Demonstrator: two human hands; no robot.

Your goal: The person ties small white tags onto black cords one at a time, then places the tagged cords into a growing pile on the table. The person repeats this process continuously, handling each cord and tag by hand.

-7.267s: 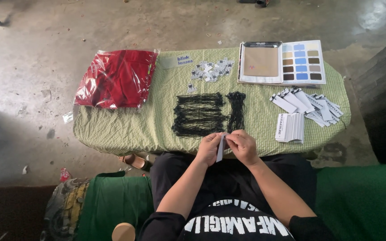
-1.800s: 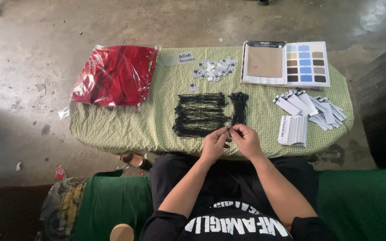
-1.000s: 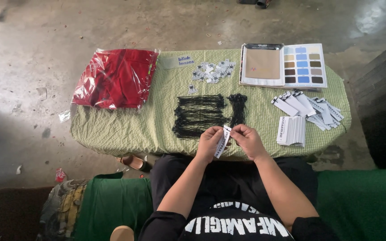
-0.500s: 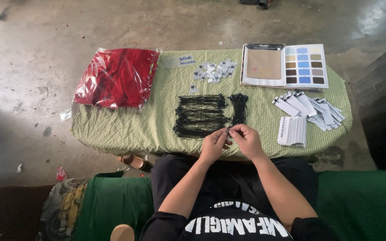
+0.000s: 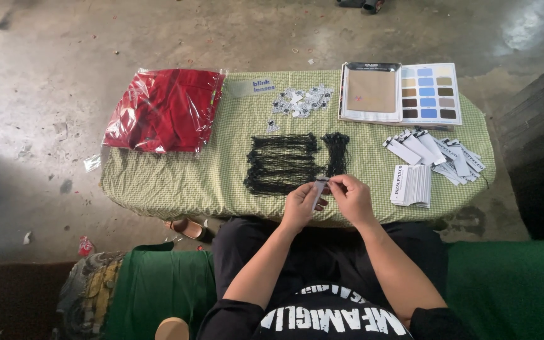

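Note:
My left hand (image 5: pixel 300 204) and my right hand (image 5: pixel 351 196) meet over the near edge of a green checked table (image 5: pixel 177 179). Together they pinch a small white paper tag (image 5: pixel 318 191), which hangs between the fingertips. Just beyond the hands lies a bundle of black strings (image 5: pixel 282 162) with a second, narrower black bundle (image 5: pixel 336 153) beside it. A neat stack of white tags (image 5: pixel 412 185) rests to the right of my right hand, and more tags (image 5: pixel 439 151) are fanned out behind it.
A red garment in a clear plastic bag (image 5: pixel 165 109) lies at the table's left end. Small printed stickers (image 5: pixel 300 101) are heaped at the back middle. An open colour swatch book (image 5: pixel 401 92) sits at the back right. Green seating (image 5: pixel 158 286) flanks my lap; concrete floor surrounds the table.
The hands have stayed at the table's near edge, working the white tag; it turned edge-on half a second ago and now shows again between the fingers.

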